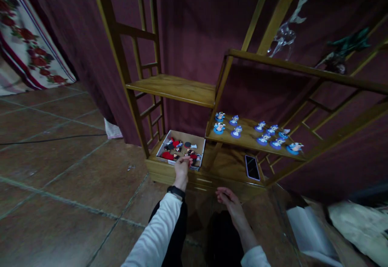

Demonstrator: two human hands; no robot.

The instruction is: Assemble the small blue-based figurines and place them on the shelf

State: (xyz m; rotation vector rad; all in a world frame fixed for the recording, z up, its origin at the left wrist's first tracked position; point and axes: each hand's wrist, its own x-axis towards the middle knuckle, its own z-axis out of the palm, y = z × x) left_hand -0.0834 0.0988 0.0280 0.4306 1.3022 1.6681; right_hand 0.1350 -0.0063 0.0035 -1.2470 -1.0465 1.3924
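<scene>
My left hand [182, 167], with a dark band at the wrist, reaches over the front rim of a shallow cardboard box [197, 141]. Its fingers are curled together right by a red and black figurine [194, 154]; what they hold, if anything, is hidden. Several more red and black figurines [172, 144] lie in the box, and one with a white part [190, 145] is near its back. Lower and to the right, my right hand [229, 199] hovers in front of the cabinet, fingers loosely bent and apart from the thumb, with nothing in it.
On the raised wooden shelf [251, 135] stand several blue and purple figurines [237, 131]. A phone [252, 167] lies on the lower board. Above are a bare wooden shelf [176, 86], a clear deer statue [283, 36] and a dark green ornament [342, 51]. A white box [312, 232] sits on the floor.
</scene>
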